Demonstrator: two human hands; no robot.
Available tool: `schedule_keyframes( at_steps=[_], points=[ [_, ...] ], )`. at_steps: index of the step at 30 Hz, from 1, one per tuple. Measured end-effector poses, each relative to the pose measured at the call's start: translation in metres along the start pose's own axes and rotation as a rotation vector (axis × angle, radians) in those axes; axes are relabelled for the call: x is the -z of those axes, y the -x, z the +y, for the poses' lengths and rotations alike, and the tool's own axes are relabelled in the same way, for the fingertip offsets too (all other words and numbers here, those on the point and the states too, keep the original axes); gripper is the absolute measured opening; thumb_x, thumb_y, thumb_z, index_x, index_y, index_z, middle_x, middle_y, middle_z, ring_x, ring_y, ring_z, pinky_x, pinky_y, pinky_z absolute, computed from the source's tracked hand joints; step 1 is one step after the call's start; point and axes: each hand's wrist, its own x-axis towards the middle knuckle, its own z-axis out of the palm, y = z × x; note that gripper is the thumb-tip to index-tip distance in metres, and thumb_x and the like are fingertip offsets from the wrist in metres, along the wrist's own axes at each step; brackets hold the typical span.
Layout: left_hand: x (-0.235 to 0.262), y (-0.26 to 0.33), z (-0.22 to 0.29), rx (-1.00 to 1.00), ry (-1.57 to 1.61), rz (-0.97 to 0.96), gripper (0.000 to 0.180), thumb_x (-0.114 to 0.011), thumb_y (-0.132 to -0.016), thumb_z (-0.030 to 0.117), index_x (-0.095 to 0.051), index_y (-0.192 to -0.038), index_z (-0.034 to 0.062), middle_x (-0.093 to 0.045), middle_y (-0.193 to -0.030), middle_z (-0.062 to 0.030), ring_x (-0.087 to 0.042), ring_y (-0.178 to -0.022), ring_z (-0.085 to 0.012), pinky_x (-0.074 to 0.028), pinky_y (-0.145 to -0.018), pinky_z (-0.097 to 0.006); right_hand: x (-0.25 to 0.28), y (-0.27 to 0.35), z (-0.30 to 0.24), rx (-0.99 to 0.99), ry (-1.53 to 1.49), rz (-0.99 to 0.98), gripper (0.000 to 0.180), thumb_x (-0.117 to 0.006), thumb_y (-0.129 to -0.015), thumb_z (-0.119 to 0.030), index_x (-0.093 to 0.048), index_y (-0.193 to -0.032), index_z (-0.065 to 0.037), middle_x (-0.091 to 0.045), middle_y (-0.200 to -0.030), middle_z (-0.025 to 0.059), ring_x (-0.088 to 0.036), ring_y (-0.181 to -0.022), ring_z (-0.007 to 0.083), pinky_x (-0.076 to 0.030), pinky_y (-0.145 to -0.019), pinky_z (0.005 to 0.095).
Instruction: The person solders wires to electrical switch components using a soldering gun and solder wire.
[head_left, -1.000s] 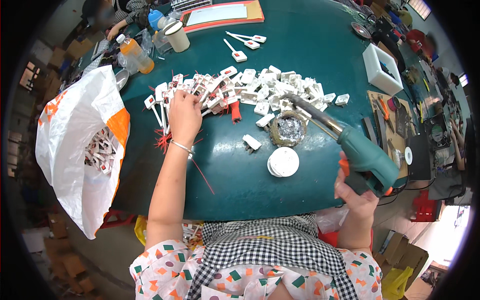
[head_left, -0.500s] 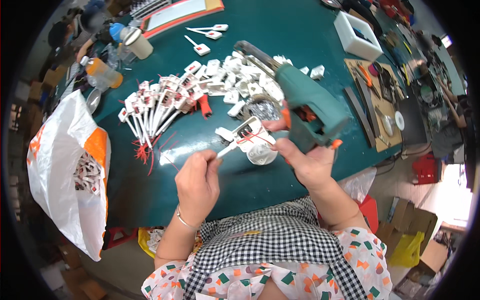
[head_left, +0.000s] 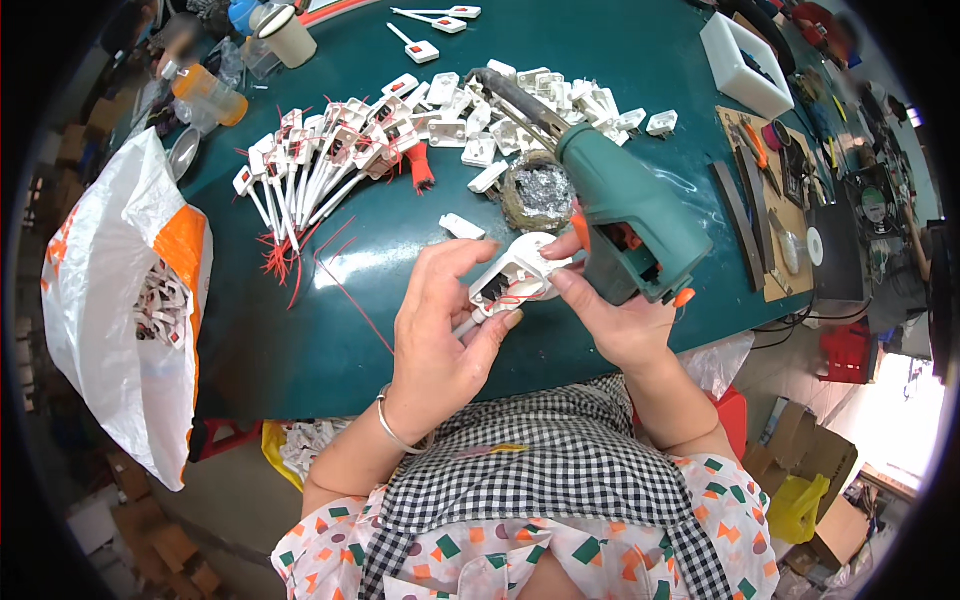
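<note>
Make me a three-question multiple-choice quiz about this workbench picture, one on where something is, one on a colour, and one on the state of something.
1. Where is the white and orange plastic bag?
A. At the table's left edge
B. On the person's lap
C. Under the heat gun

2. What colour is the heat gun body?
A. Yellow
B. Green
C. Black

3. How is the small white plastic part?
A. Lying alone on the table
B. Inside the bag
C. Held between both hands

Answers: 1 A, it hangs by the green table on the left. 2 B, its casing is green. 3 C, the left hand and right hand both grip it.
</note>
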Motion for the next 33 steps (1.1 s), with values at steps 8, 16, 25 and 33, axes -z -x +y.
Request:
schedule_keyframes(
  at_steps=[8, 16, 25, 33],
  points=[
    [-0.006, -0.001, -0.001, -0.124, -0.032, -0.007, 0.045, -0.07, -0.074, -0.009, -0.056, -0.115, 0.0031, -0.055, -0.12, -0.0168, -0.062, -0.099, -0.028, -0.053, -0.069, -0.031, 0.005, 0.005, 0.012, 0.04, 0.255, -0.12, 0.039, -0.07, -0.083, 0.006, -0.056, -0.119, 0.0, -0.065, -0.099, 0.0081, -0.065, -0.088, 0.0159, -0.056, -0.077, 0.0306],
    [-0.003, 0.006, -0.013, -0.093, -0.048, 0.026, 0.015, -0.067, -0.082, -0.003, -0.059, -0.094, 0.0013, -0.051, -0.116, -0.0167, -0.061, -0.089, -0.0207, -0.054, -0.065, -0.03, -0.014, 0.012, 0.006, -0.021, 0.013, -0.008, 0.044, -0.068, -0.085, 0.005, -0.05, -0.125, 0.003, -0.065, -0.092, 0.0077, -0.067, -0.092, 0.0199, -0.056, -0.081, 0.0331],
    [-0.003, 0.011, -0.01, 0.238, 0.335, 0.017, 0.011, -0.069, -0.087, 0.006, -0.061, -0.09, -0.0007, -0.047, -0.121, -0.0131, -0.056, -0.087, -0.0081, -0.048, -0.055, -0.019, -0.013, 0.027, 0.0, -0.138, -0.01, -0.028, 0.053, -0.068, -0.084, 0.006, -0.045, -0.132, 0.006, -0.064, -0.092, 0.0122, -0.067, -0.083, 0.0186, -0.057, -0.077, 0.0317],
    [-0.003, 0.013, -0.018, 0.055, 0.089, 0.015, 0.011, -0.073, -0.084, 0.01, -0.074, -0.094, 0.0039, -0.053, -0.12, -0.0107, -0.058, -0.088, -0.013, -0.05, -0.065, -0.022, -0.009, 0.033, 0.008, -0.106, 0.076, -0.062, 0.057, -0.067, -0.085, 0.007, -0.041, -0.135, 0.006, -0.065, -0.089, 0.0117, -0.067, -0.083, 0.0188, -0.056, -0.08, 0.0318]
  ],
)
